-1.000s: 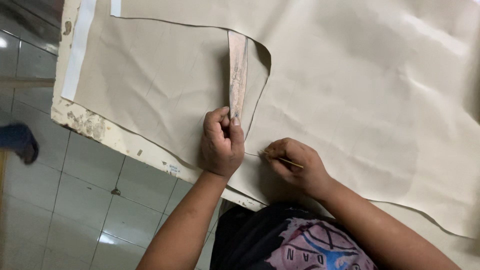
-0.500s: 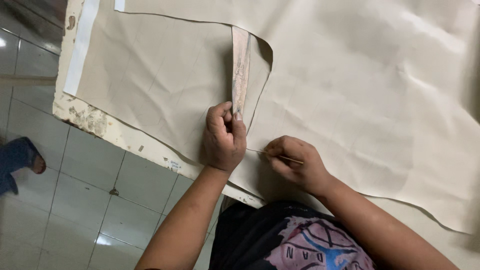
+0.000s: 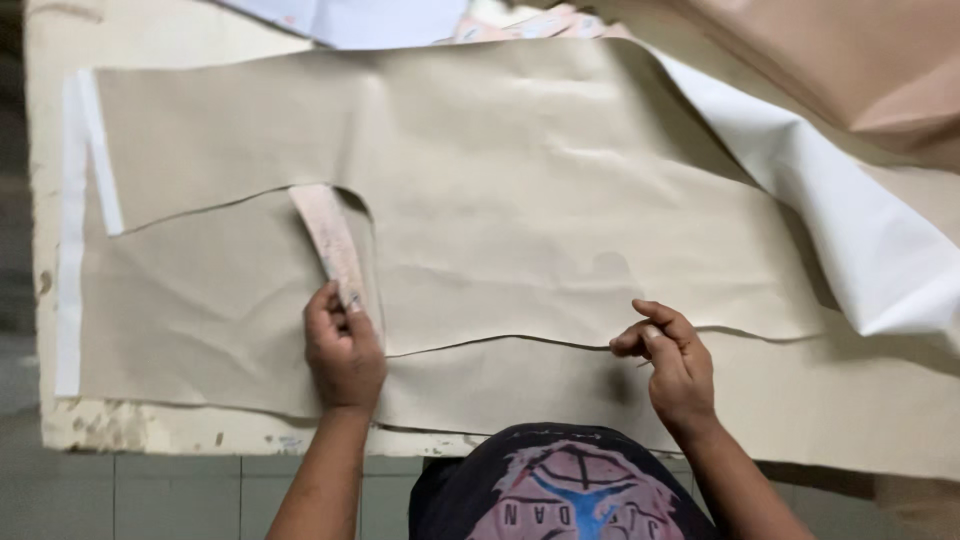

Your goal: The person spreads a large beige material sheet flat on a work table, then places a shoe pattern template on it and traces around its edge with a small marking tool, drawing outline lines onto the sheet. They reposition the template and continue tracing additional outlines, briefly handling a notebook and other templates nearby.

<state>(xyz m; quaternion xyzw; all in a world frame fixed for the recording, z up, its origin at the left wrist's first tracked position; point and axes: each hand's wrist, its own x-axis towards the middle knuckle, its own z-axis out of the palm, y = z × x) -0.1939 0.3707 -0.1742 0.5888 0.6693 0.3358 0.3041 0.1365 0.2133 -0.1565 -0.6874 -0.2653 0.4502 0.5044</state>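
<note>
My right hand (image 3: 672, 368) pinches something thin between thumb and forefinger — too small and dark for me to tell what it is. My left hand (image 3: 343, 352) covers the lower end of the pinkish pattern strip (image 3: 330, 238), so where it stops is hidden. The beige sheet (image 3: 540, 220) runs under a white sheet (image 3: 850, 250) on the right and its far end is lost there. The brown material (image 3: 850, 60) is cut off by the top and right edges. My forearms leave the frame at the bottom — my shirt (image 3: 570, 490) too.
</note>
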